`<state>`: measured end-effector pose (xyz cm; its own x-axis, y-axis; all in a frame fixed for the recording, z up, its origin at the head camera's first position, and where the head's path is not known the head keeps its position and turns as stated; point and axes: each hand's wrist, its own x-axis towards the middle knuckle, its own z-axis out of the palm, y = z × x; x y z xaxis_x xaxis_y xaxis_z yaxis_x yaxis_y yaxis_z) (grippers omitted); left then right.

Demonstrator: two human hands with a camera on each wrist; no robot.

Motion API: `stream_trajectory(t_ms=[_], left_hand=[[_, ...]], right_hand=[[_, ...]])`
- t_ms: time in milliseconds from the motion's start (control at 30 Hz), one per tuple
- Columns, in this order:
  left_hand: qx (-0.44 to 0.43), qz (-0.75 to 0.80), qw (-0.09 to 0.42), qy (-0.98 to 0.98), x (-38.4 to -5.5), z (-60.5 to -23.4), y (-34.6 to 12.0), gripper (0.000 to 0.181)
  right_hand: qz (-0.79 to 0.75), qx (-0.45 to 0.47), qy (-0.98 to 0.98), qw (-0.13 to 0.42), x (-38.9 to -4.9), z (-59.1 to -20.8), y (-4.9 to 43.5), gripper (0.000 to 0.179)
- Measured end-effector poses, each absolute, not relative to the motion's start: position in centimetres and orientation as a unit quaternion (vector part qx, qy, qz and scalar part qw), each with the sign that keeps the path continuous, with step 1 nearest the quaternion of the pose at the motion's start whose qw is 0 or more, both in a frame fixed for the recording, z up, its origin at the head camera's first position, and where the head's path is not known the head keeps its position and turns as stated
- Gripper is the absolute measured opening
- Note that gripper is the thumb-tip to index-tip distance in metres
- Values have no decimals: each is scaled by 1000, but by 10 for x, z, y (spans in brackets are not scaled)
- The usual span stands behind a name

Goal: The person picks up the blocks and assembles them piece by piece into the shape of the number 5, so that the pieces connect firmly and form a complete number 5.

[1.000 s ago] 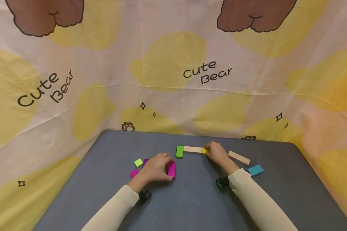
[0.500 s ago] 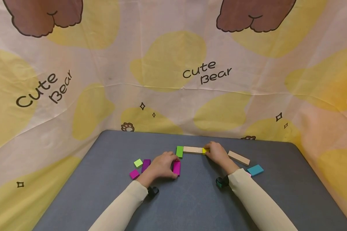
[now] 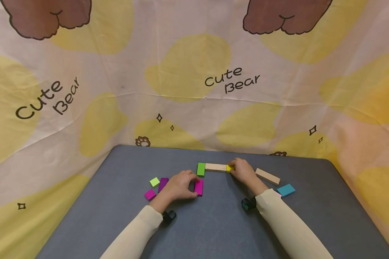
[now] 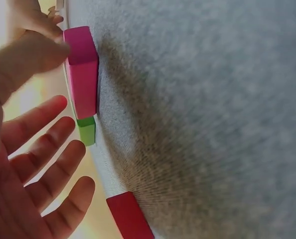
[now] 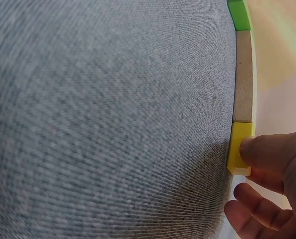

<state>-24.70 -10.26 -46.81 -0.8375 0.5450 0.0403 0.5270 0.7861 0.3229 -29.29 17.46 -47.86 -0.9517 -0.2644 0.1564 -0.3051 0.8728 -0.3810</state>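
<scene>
A magenta block [image 3: 199, 187] lies on the table just in front of the green block [image 3: 201, 169]. My left hand [image 3: 180, 186] is at its left side. In the left wrist view the thumb [image 4: 51, 52] is right by the magenta block, and the other fingers are spread, not curled round it. My right hand [image 3: 244, 173] pinches a small yellow block [image 5: 240, 147], thumb on its face. A plain wooden block [image 3: 215, 168] joins the yellow block to the green one, end to end in a row.
Left of my left hand lie a lime block [image 3: 154, 182], a smaller magenta block [image 3: 150, 195] and a purple block [image 3: 163, 184]. Right of my right hand are another wooden block [image 3: 267, 176] and a blue block [image 3: 286, 190]; a pink piece is mostly hidden by the sleeve.
My left hand has shifted the magenta block rightward to the green block's near end, then eased slightly left off it. My right hand has stayed at the yellow block.
</scene>
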Motion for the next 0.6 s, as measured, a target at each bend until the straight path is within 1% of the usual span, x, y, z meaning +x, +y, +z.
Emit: stream_trajectory(t_ms=[100, 200, 600], left_hand=[[280, 163, 26, 946, -245, -470, -104, 39], [276, 164, 23, 947, -246, -472, -104, 36], [259, 173, 31, 950, -252, -475, -101, 39]], right_hand=[[204, 150, -966, 55, -292, -480, 174, 21], [204, 151, -966, 56, -292, -479, 174, 21], [184, 140, -972, 41, -293, -476, 174, 22]])
